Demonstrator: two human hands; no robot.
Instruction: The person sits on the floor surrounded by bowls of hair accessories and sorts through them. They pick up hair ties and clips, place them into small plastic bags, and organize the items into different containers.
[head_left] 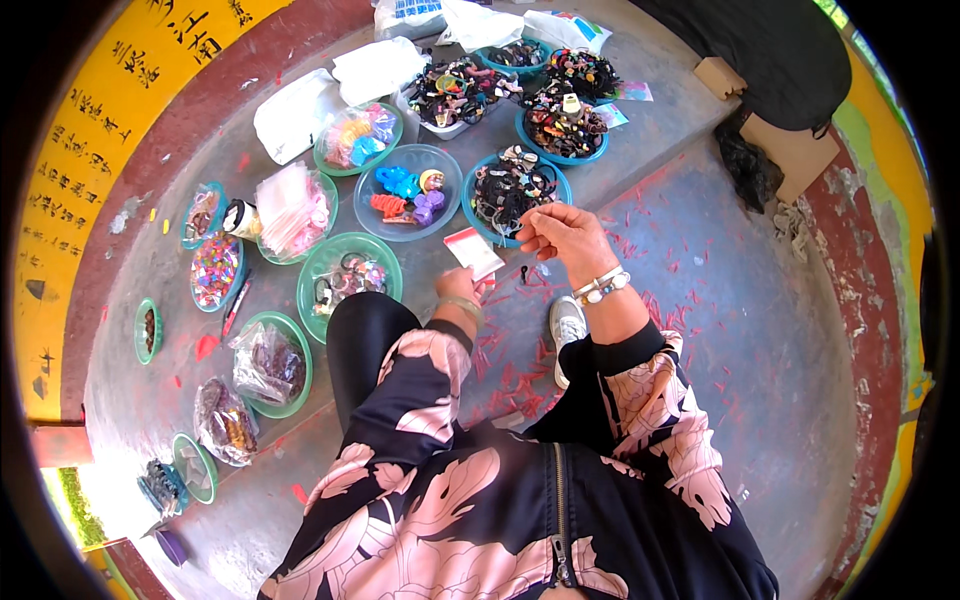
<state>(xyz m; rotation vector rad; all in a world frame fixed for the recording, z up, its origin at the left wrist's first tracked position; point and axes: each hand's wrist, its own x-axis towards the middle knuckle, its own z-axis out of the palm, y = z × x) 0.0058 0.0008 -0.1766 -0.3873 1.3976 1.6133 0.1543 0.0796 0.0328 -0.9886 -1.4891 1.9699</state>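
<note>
Hands meet over the grey concrete step (640, 200) in front of the seated person, whose flowered black-and-pink sleeves come up from the lower edge. The left hand (458, 287) is closed in a pinch on a small flat packet of clear plastic with a red band and white card (474, 251), held tilted just above the knee, beside the green bowl of dark rings (350, 275). The right hand (562, 232), wearing a white bead bracelet at the wrist, has its fingers drawn together near the rim of the blue bowl heaped with black hair ties and bands (512, 188); something thin seems nipped between the fingertips, but it is too small to say what, or whether they are merely closed. A tiny dark piece (523, 270) lies on the step between the two hands. As a judgement of progress, the work looks well short of finished: the bowls on the step are all heaped, among them a clear blue bowl of bright blue, orange and purple hair clips (408, 192) and a green bowl with a stack of small clear packets (297, 212), while only the one packet is in hand. Whether that packet is already filled cannot be told. Red scraps (520, 380) litter the lower ground around a white shoe (566, 322).
</note>
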